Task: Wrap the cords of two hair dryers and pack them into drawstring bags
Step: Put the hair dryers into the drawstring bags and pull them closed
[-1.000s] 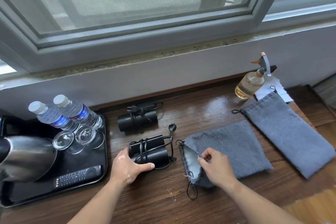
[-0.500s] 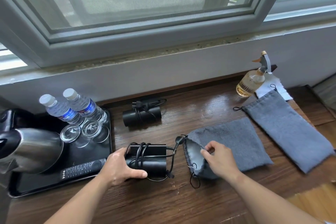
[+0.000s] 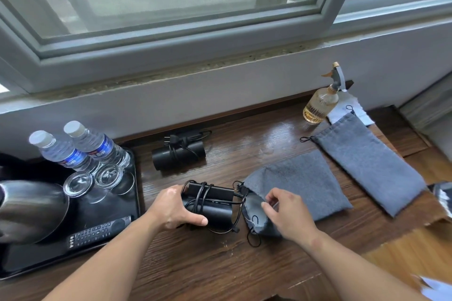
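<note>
Head view: the step in hand is packing the first hair dryer (image 3: 215, 210) into the near drawstring bag (image 3: 300, 178). The left hand (image 3: 176, 208) grips the rear end of the dryer, with the left fingers (image 3: 198, 221) curled round the body and the cord (image 3: 203, 194) wound about it. The dryer lies on the table (image 3: 220, 264), its front end just beside the bag mouth and not yet inside. The right hand (image 3: 288, 217) holds the upper lip of the mouth raised, pinched in the right fingers (image 3: 269, 199); the dryer sits directly left of them.

Next move, as judged: slide the dryer rightward into the opening with the lip held up. The loose cord loop may snag at the mouth.

The second hair dryer (image 3: 178, 154), cord wrapped, lies beyond the left fingers. The second bag (image 3: 367, 161) lies flat, well apart to the right.
</note>
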Action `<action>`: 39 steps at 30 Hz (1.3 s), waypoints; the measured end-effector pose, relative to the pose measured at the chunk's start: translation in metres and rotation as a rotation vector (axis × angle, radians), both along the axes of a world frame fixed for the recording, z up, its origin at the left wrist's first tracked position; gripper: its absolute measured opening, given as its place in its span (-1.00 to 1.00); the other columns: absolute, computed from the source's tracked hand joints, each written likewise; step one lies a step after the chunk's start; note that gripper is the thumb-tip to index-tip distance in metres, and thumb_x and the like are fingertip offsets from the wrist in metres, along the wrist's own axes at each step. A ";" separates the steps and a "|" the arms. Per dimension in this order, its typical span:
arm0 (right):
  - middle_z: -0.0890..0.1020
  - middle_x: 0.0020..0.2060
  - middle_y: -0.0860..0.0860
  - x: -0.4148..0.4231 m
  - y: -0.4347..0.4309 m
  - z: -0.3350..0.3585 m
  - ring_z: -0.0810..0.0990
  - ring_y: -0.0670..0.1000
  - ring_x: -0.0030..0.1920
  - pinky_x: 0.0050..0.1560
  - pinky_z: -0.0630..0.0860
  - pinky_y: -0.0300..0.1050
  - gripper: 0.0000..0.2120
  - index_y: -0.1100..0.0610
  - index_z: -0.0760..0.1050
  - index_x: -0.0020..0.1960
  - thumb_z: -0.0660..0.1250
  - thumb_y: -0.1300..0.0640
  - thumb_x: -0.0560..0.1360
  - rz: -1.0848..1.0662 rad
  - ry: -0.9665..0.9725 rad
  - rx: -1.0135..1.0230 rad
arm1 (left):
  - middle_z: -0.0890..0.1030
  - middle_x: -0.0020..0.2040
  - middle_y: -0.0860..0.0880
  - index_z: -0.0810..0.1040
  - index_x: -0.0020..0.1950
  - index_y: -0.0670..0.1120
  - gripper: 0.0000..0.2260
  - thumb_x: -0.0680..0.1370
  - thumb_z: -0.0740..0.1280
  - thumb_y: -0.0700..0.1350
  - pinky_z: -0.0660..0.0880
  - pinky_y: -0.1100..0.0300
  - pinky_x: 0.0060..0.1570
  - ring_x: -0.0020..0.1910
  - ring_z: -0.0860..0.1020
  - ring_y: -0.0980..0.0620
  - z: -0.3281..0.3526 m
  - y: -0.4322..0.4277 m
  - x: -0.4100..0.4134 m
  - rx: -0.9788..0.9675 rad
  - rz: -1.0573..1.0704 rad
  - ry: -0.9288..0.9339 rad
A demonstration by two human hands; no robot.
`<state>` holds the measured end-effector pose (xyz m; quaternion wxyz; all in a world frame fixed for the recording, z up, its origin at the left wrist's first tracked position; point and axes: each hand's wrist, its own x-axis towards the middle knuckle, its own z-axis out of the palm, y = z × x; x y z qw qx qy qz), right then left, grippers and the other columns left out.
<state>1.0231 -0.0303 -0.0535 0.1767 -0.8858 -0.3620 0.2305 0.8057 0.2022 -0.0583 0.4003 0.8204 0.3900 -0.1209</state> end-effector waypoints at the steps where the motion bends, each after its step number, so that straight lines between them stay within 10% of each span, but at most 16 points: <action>1: 0.58 -0.24 -0.16 -0.001 -0.002 0.000 0.56 -0.13 -0.17 -0.10 0.54 -0.13 -0.88 -0.08 0.50 -0.14 0.37 -0.08 0.51 0.016 -0.001 0.004 | 0.70 0.03 0.13 0.61 0.17 0.13 -0.20 -0.01 0.58 0.40 0.56 0.09 0.17 0.09 0.62 0.07 -0.001 -0.002 0.004 -0.001 0.010 -0.002; 39: 0.61 -0.36 -0.16 -0.004 0.024 0.001 0.59 -0.14 -0.24 -0.10 0.58 -0.07 -0.87 -0.09 0.50 -0.21 0.38 -0.02 0.50 -0.021 0.123 0.027 | 0.68 -0.12 0.14 0.61 -0.05 0.14 -0.54 0.13 0.60 0.23 0.47 0.30 -0.10 -0.08 0.62 0.14 -0.025 -0.114 0.091 -0.140 0.367 -0.070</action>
